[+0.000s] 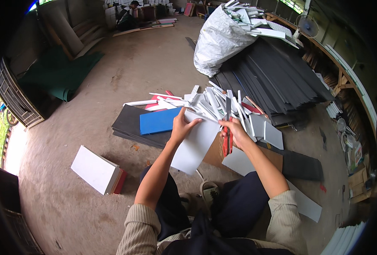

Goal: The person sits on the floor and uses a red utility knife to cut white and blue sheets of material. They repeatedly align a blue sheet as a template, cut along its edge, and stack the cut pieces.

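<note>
L hand [182,127]: grasps white sheet [195,143] by far part of L edge, thumb on top face.
R hand [237,132]: closed round red cutter [227,143], blade end twd far side; just beside sheet's far R corner, touching or not, can't tell.
Sheet: held up btwn hands, slants far R to near L, mostly R of L hand.
Offcuts [209,103]: heaped just beyond hands, mostly wht strips, few red bits mixed in.
Blue panel [159,121]: lies L of L hand, on dk sheets [129,120].
Brown board [215,154]: lies near cutter, partly under pale sheet [236,163].
Dk mat [302,165]: lies R of brown board, flat on floor [129,74].
Small stack [94,169]: sits near L, wht on top, red lower down, well apart from heap.
Sack [219,40]: wht, overfull w/ wht strips, tilted, far side beyond heap.
Black stack [267,74]: spreads far R, beside sack.
Green sheet [63,74]: lies far L, crumpled.
Fan [308,26]: mounted far R.
Sleeves [142,225]: beige, ribbed, pushed up.
</note>
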Demonstrator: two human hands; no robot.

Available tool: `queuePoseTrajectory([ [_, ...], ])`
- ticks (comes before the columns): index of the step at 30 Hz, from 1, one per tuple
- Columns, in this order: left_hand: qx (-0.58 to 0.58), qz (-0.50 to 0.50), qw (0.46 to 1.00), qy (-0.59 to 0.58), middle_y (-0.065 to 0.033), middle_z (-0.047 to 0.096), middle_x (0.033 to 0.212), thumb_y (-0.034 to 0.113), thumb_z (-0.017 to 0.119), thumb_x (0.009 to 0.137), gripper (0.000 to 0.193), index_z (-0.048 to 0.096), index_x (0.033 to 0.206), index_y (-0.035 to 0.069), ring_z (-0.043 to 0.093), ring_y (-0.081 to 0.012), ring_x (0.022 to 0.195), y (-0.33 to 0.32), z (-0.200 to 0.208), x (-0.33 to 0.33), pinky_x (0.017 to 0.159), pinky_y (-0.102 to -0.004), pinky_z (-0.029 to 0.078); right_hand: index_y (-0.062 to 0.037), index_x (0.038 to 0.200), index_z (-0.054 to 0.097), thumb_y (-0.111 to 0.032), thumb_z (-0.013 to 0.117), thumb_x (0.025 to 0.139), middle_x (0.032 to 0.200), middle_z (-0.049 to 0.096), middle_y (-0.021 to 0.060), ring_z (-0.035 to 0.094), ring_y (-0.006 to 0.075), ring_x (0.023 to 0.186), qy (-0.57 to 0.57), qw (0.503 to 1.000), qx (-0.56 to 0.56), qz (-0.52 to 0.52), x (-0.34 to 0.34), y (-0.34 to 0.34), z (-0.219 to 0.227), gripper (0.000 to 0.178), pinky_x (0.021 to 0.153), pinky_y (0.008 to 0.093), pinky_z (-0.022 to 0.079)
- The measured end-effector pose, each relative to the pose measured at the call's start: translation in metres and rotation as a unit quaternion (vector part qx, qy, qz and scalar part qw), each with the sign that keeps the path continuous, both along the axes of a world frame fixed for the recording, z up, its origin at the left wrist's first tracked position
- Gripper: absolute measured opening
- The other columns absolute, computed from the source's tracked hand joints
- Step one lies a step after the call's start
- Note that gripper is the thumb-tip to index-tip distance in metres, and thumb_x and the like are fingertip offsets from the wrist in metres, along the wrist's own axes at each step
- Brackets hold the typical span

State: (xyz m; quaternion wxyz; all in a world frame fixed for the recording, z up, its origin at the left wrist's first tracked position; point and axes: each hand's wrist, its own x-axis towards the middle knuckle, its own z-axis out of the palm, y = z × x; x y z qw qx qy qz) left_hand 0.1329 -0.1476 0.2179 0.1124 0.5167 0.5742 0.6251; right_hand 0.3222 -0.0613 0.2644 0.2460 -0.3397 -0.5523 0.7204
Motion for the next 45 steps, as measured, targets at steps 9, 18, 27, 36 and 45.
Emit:
queuePoseTrajectory([
  [9, 0.061, 0.010, 0.977, 0.206, -0.0112, 0.059, 0.075, 0.010, 0.069, 0.068, 0.029, 0.046, 0.083, 0.002, 0.059, -0.0279, 0.068, 0.007, 0.008, 0.057, 0.057, -0.0345, 0.047, -0.0047, 0.073, 0.049, -0.011, 0.061, 0.072, 0.061, 0.044, 0.0026, 0.047, 0.0128, 0.048, 0.006, 0.960, -0.038, -0.276, -0.012, 0.035, -0.037, 0.013, 0.040, 0.0278, 0.038],
  [18, 0.041, 0.048, 0.938, 0.340, -0.0093, 0.056, 0.072, 0.014, 0.067, 0.067, 0.025, 0.050, 0.080, 0.003, 0.056, -0.0258, 0.066, 0.010, -0.005, 0.036, 0.053, -0.0339, 0.046, 0.0056, 0.084, 0.056, -0.013, 0.061, 0.069, 0.085, 0.059, 0.0143, 0.057, 0.0202, 0.076, -0.034, 0.936, -0.040, -0.348, -0.067, 0.061, -0.091, 0.024, 0.069, 0.0330, 0.043],
  [27, 0.025, 0.086, 0.938, 0.334, -0.0080, 0.060, 0.078, 0.008, 0.069, 0.069, 0.026, 0.048, 0.082, 0.001, 0.057, -0.0214, 0.064, -0.014, -0.009, 0.004, 0.055, -0.0294, 0.047, -0.0013, 0.078, 0.053, -0.024, 0.060, 0.076, 0.065, 0.056, 0.0064, 0.052, 0.0157, 0.046, -0.221, 0.921, 0.074, -0.312, -0.018, 0.125, -0.177, 0.023, 0.039, 0.0315, 0.041],
  [36, -0.074, 0.206, 0.976, -0.022, -0.0149, 0.060, 0.092, 0.011, 0.063, 0.079, 0.026, 0.042, 0.090, -0.001, 0.057, -0.0181, 0.085, 0.022, -0.011, -0.041, 0.071, -0.0300, 0.046, 0.0070, 0.092, 0.045, -0.012, 0.049, 0.080, 0.093, 0.049, 0.0265, 0.052, 0.0409, 0.086, -0.430, 0.822, 0.369, -0.052, -0.016, 0.090, -0.270, 0.023, 0.075, 0.0459, 0.042],
  [45, -0.137, 0.279, 0.944, -0.109, -0.0168, 0.053, 0.107, 0.026, 0.058, 0.081, 0.044, 0.040, 0.112, 0.001, 0.054, -0.0220, 0.092, 0.029, -0.044, -0.092, 0.075, -0.0301, 0.045, 0.0074, 0.112, 0.042, -0.012, 0.059, 0.076, 0.103, 0.039, 0.0213, 0.041, 0.0371, 0.097, -0.406, 0.800, 0.442, 0.008, -0.025, 0.110, -0.292, 0.044, 0.083, 0.0429, 0.037],
])
